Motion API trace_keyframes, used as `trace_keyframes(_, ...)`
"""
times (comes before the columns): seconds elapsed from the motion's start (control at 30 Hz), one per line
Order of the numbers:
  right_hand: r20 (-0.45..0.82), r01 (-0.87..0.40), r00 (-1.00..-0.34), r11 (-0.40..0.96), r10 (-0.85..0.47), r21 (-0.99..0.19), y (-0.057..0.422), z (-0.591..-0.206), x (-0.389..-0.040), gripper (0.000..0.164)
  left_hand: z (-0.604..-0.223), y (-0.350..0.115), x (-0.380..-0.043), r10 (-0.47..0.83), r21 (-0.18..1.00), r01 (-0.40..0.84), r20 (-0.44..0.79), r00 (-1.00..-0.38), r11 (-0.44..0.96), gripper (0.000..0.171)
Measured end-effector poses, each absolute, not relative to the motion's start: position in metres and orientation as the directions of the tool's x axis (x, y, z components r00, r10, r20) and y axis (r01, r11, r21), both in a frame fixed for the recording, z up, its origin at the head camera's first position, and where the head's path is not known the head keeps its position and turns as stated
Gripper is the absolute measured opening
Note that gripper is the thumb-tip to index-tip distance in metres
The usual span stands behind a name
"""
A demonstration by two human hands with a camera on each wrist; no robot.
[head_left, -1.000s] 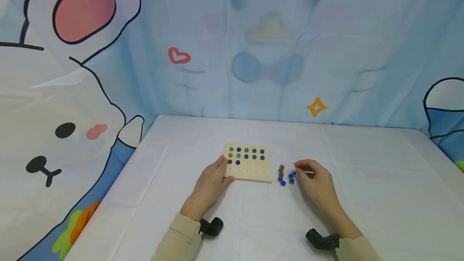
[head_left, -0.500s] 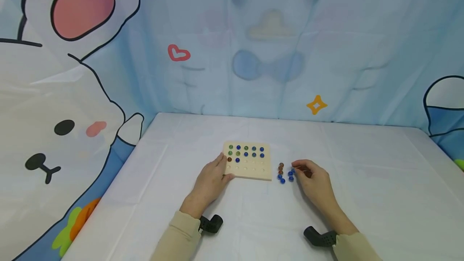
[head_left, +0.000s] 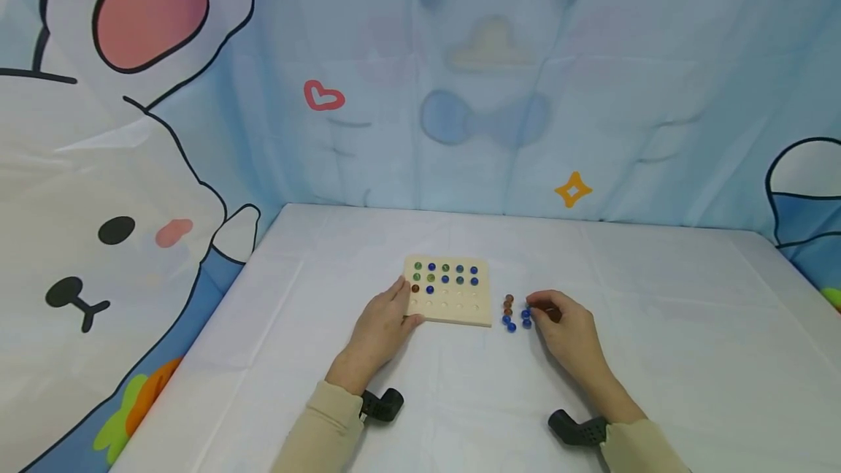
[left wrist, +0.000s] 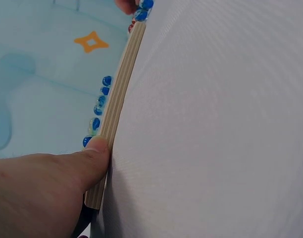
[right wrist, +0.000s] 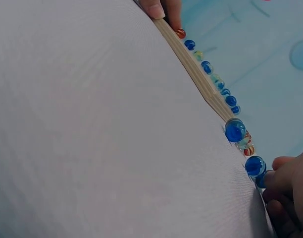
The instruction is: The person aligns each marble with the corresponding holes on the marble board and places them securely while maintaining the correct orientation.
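A pale wooden board (head_left: pixel 450 311) with rows of round hollows lies on the table. Green, blue and brown glass marbles fill its two far rows and the left of the third. My left hand (head_left: pixel 379 327) grips the board's left side, thumb (left wrist: pixel 98 145) on the near edge and fingers over the left edge. Right of the board, my right hand (head_left: pixel 566 327) pinches a blue marble (right wrist: pixel 261 180) between thumb and fingertips, low at the table; the fingers partly hide it. Another blue marble (right wrist: pixel 255 166) sits right beside it.
Left of the right hand, a short line of loose brown marbles (head_left: pixel 509 304) and blue marbles (head_left: pixel 511 327) lies by the board's right edge. A white cloth covers the table (head_left: pixel 690 312). A blue printed curtain (head_left: pixel 631 93) hangs behind it.
My right hand has shifted slightly left, with the blue marbles at its fingertips now closer together. The left hand keeps its grip on the board.
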State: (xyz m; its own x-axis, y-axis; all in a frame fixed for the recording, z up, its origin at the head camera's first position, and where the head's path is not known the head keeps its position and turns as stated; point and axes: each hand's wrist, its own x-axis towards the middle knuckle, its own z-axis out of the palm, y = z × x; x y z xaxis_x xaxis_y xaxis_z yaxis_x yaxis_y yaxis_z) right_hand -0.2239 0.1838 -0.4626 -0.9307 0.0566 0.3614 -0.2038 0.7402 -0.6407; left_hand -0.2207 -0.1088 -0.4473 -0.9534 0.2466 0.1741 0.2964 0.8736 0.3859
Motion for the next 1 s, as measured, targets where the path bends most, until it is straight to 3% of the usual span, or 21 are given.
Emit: trace_keyframes(1.0, 0.377, -0.237, -0.925, 0.690, 0.056, -0.684, 0.178, -0.456, -0.226, 0.017, -0.447, -0.109, -0.221, 0.250, 0.383, 0.306, 0.189, -0.950, 0.872, 0.066)
